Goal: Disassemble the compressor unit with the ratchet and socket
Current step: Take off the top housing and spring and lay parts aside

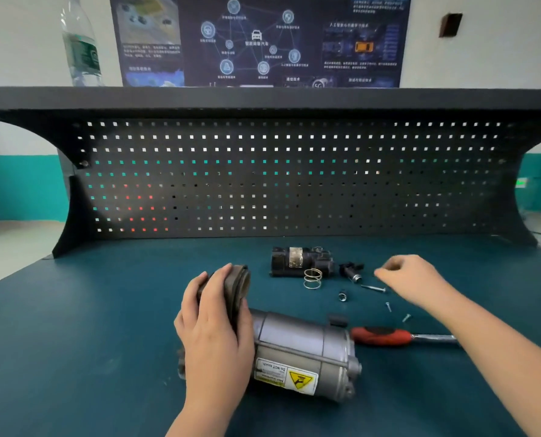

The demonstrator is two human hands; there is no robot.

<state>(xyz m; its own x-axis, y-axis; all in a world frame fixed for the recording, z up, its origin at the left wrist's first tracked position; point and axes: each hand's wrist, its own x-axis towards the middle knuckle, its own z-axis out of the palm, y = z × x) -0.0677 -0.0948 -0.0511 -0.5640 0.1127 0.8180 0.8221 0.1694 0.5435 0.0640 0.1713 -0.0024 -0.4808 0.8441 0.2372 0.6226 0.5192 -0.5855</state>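
Observation:
The grey compressor unit (300,351) lies on its side on the green bench top, a yellow warning label facing me. My left hand (214,329) grips its dark end cap (239,287) at the unit's left end. My right hand (411,279) hovers over the loose parts with its fingers curled; whether it pinches something small I cannot tell. The ratchet (389,335), with a red and black handle, lies on the bench just right of the unit, under my right forearm.
A black motor part (297,261), a wire spring (312,279), a small black fitting (351,269), a nut (342,296) and a few screws (374,288) lie behind the unit. A pegboard (263,178) closes the back; a water bottle (81,45) stands on its shelf.

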